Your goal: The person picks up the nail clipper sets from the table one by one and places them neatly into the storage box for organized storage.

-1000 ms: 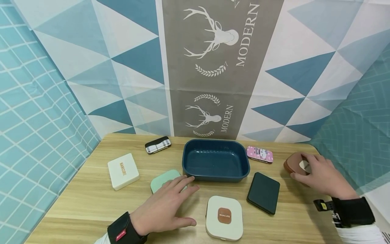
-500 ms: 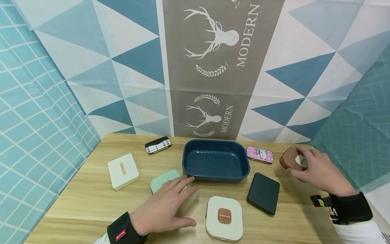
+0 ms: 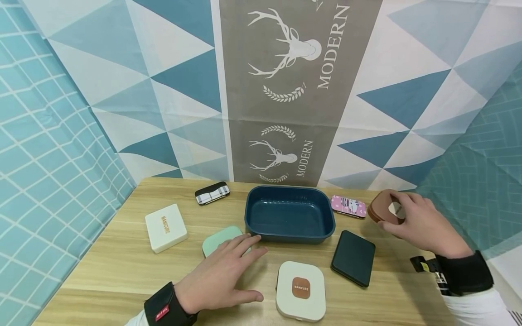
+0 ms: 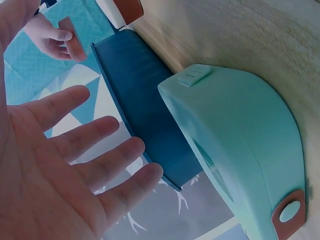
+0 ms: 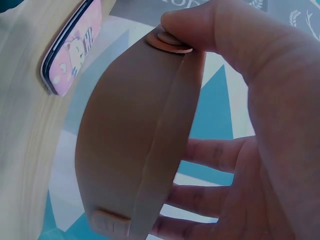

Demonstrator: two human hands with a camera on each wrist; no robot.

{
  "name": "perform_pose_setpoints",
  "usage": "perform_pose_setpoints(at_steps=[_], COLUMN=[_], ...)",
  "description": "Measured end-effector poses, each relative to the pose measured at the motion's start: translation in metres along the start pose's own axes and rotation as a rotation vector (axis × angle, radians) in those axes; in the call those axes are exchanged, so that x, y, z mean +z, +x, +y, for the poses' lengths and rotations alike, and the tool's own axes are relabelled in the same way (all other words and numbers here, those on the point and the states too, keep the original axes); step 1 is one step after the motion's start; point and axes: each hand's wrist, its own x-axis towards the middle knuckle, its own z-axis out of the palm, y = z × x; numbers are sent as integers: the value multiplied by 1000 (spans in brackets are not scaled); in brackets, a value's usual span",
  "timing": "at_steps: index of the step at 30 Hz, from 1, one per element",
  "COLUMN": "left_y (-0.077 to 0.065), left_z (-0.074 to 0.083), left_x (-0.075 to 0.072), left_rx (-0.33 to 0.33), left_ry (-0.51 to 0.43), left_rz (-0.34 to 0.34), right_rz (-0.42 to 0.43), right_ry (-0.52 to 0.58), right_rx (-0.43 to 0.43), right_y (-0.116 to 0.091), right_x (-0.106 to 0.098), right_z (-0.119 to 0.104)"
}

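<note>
My right hand (image 3: 426, 222) grips a brown manicure case (image 3: 381, 206) between thumb and fingers at the table's right side. In the right wrist view the brown case (image 5: 130, 135) hangs above the tabletop, the thumb on its snap tab. My left hand (image 3: 224, 276) lies with fingers spread above a mint green case (image 3: 220, 240), partly hiding it. The left wrist view has the mint case (image 4: 240, 130) standing beside the fingers, with nothing held in the left hand (image 4: 65, 165). A navy blue tray (image 3: 289, 235) sits between the hands at the back.
Around the tray lie a pink patterned case (image 3: 348, 206), a dark green flat case (image 3: 353, 258), a cream MANICURE case (image 3: 301, 303), a white MANICURE box (image 3: 165, 228) and a black plaid case (image 3: 211, 194). A patterned cloth wall (image 3: 277, 104) rises behind the table.
My right hand has lifted the brown case slightly and carried it leftward, toward the pink case. The left hand has stayed in place.
</note>
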Motion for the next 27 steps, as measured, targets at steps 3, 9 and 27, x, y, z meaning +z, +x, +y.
perform_pose_setpoints(at_steps=[3, 9, 27], left_y=[0, 0, 0], left_z=[0, 1, 1], left_x=[0, 1, 1], left_rx=[1, 8, 11], left_ry=[2, 5, 5], left_rz=[3, 11, 17], right_rz=[7, 72, 19], right_ry=[-2, -47, 5], right_rx=[-19, -98, -97], right_y=[2, 7, 24], right_x=[0, 1, 0], right_z=[-6, -16, -49])
